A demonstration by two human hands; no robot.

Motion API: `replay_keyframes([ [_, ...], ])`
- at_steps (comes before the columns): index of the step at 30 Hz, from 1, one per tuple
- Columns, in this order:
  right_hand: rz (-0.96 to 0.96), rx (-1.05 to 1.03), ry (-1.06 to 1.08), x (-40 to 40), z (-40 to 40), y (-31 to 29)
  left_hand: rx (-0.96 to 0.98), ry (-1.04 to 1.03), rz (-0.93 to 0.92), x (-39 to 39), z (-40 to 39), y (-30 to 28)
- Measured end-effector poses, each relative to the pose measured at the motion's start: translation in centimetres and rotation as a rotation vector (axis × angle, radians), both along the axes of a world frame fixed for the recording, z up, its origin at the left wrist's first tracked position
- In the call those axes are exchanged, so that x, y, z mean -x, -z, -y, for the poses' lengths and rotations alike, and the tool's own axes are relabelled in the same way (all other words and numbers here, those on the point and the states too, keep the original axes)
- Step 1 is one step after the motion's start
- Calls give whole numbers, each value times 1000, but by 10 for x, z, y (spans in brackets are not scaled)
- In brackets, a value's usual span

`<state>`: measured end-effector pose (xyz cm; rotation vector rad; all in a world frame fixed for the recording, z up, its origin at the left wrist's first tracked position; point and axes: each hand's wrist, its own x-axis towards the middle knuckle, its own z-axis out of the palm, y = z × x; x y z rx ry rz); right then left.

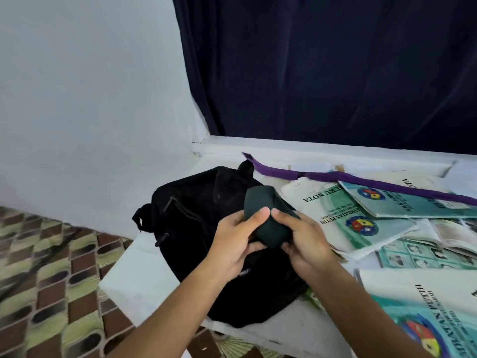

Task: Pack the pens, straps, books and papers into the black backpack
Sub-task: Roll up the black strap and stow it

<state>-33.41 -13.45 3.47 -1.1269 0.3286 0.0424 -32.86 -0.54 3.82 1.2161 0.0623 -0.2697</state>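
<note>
On the left of the low white table (144,285) lies the one black backpack (196,218), flat and slumped; it looks soft and limp, so its opening would probably need holding apart while anything goes in. Above it, the person's left hand (235,241) and right hand (302,241) together hold a single dark folded strap (265,215), a wide band doubled over on itself. The left hand's thumb presses on its top while the fingers curl beneath; the right hand's thumb and fingers pinch the other side. The strap appears light, floppy and a little grippy, likely to spring open unless held at the fold, which is where both hands have it. Further right, one purple strap (361,180) trails across the table and over the books, thin and slack, best gathered up before lifting. At least four green-and-white notebooks (343,218) lie overlapping, thin, bendy and worn at the edges; they would be easiest taken by the spine as a stack. Loose papers (444,228) lie among them, their number unclear. No pens can be made out.
</note>
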Motion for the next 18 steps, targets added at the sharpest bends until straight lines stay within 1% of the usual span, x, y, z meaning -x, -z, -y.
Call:
replay_keyframes([
  [5, -10, 27, -109, -22, -71, -4, 69, -88, -4, -12, -72, -4],
  [8, 33, 120, -244, -34, -112, -16, 63, -95, 15, -24, -126, -13],
  [10, 115, 234, -244, -43, -135, -24, 38, -92, 31, -35, -164, -19],
  [11, 172, 365, -213, -48, -143, -27, 24, -88, 32, -41, -182, -19],
  [12, 226, 565, -180, -53, -148, -29, 6, -81, 30, -46, -196, -19],
  [13, 264, 826, -168, -60, -148, -30, -12, -75, 21, -50, -208, -17],
  [14, 257, 1086, -191, -65, -149, -31, -28, -60, 6, -55, -219, -13],
  [15, 218, 1270, -265, -70, -148, -33, -43, -49, -12, -58, -227, -8],
  [16, 154, 1362, -367, -73, -147, -36, -53, -43, -34, -61, -233, -1],
  [18, 15, 1439, -563, -77, -147, -39, -59, -54, -78, -65, -240, 11],
])
